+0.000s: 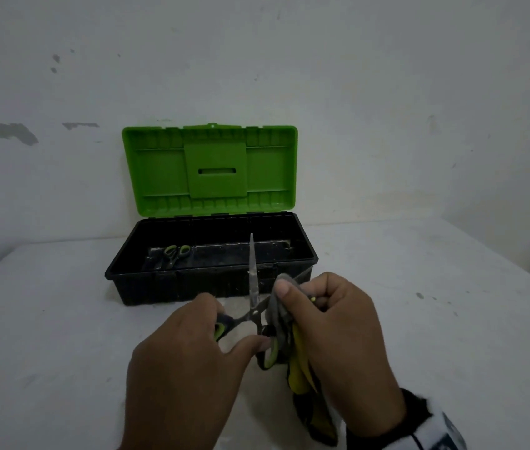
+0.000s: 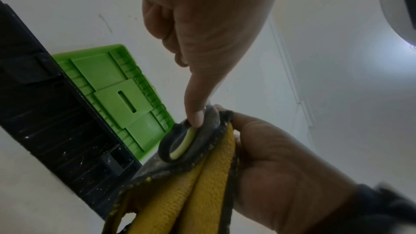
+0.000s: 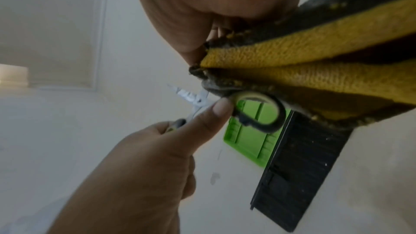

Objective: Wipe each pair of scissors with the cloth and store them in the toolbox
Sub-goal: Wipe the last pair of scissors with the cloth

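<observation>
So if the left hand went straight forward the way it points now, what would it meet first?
Probably the front wall of the open toolbox, beyond the left hand that grips the scissors; depth is unclear.

The toolbox (image 1: 211,280) stands at the table's (image 1: 62,336) back edge against the wall (image 1: 387,92), lid raised behind it. One pair of scissors (image 1: 176,253) lies inside, toward its left end. Before the toolbox, another pair of scissors (image 1: 252,287) is held above the table, with the cloth (image 1: 299,362) to its right.

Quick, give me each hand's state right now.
Left hand: grips the handles of the opened scissors.
Right hand: pinches the cloth around one blade.
</observation>
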